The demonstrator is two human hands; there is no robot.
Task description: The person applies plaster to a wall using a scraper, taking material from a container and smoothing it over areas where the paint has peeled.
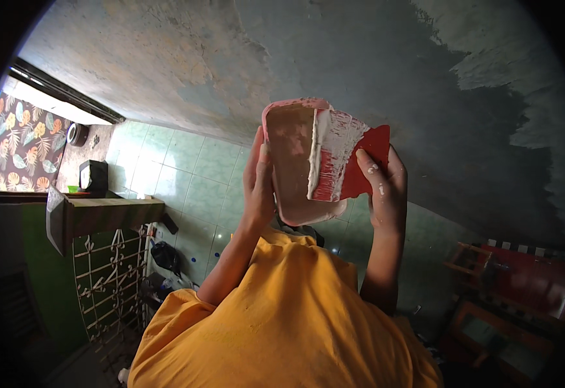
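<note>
A shallow pink plastic tub (292, 139) with rounded corners is held up in front of my chest. My left hand (258, 178) grips its left side, fingers behind and thumb along the rim. In my right hand (389, 187) is a red flat scraper (376, 155), pinched between thumb and fingers. White paste (344, 132) coats the scraper's face, with a thick bead along its left edge. That edge lies over the tub's right part and hides some of the inside. White specks dot my right thumb.
A grey wall (360, 58) with patchy light areas rises ahead. Pale green tiles (192, 171) cover the floor. At left are a doorway with a leaf-patterned cloth (27, 145), a ledge (114, 210) and a metal grille (111, 271). Wooden furniture (502, 336) stands at lower right.
</note>
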